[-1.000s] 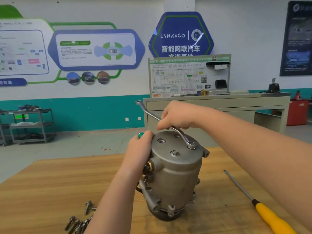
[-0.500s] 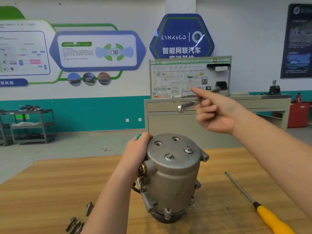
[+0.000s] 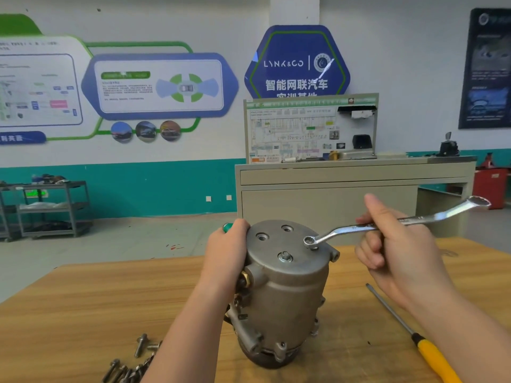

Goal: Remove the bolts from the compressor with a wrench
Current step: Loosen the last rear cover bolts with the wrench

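Grey metal compressor [image 3: 287,294] is standing upright near the middle of the wooden tabletop [image 3: 83,305]. The left hand [image 3: 225,252] is gripping its upper left side. The right hand [image 3: 395,250] is clenching the wrench [image 3: 392,223] (its ring end is sitting over a bolt [image 3: 313,246] on top). Loose bolts [image 3: 130,363] are lying by the near edge, a yellow-handled screwdriver [image 3: 423,346] toward the right.

The grey metal compressor [image 3: 284,294] stands upright mid-desk [image 3: 83,299]. A silver ring wrench [image 3: 387,225] sits on the right top bolt [image 3: 311,241]; another bolt [image 3: 285,256] remains in front.
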Demonstrator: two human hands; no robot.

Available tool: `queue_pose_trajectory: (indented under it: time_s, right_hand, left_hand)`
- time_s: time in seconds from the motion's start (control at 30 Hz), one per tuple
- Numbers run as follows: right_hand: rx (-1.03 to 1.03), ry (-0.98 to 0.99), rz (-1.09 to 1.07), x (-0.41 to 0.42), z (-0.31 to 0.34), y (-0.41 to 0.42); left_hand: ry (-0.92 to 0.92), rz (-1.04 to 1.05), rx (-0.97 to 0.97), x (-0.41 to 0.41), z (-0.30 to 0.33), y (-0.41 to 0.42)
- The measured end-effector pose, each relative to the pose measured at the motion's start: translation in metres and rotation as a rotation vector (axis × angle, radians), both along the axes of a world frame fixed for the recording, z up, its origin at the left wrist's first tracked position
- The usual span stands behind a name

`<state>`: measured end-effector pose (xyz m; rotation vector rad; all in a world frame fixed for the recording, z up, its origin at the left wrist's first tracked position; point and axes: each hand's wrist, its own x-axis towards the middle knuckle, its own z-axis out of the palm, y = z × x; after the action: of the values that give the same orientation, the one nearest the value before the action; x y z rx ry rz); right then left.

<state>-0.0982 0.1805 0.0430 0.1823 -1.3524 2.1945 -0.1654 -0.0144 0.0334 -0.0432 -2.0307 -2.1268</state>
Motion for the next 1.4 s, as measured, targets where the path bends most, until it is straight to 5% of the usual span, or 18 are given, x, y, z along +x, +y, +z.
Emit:
queue_pose_trajectory:
  time_s: [0.43,0.57,0.87,1.07,1.23,1.4]
  right_hand:
    - [0.034,0.119,-0.25,0.002,-0.019,-0.009]
    - [0.235,0.161,-0.42,0.007,-0.023,-0.013]
    - [0.896,0.639,-0.803,0.026,-0.032,-0.043]
    - [0.524,0.313,-0.683,0.025,-0.043,-0.046]
    - [-0.05,0.008,0.097,0.016,-0.022,-0.011]
    - [0.146,-0.494,0.251,-0.037,0.034,0.0]
  left_hand:
    - [-0.003,0.026,-0.024,-0.001,0.0,0.002]
    - [-0.006,0.015,-0.02,0.0,0.0,0.001]
    - [0.018,0.023,-0.021,0.001,-0.001,0.004]
    - [0.005,0.031,-0.03,0.0,-0.001,0.004]
    - [0.006,-0.031,-0.066,-0.003,0.002,-0.011]
    - [-0.022,-0.071,-0.025,-0.004,0.0,-0.016]
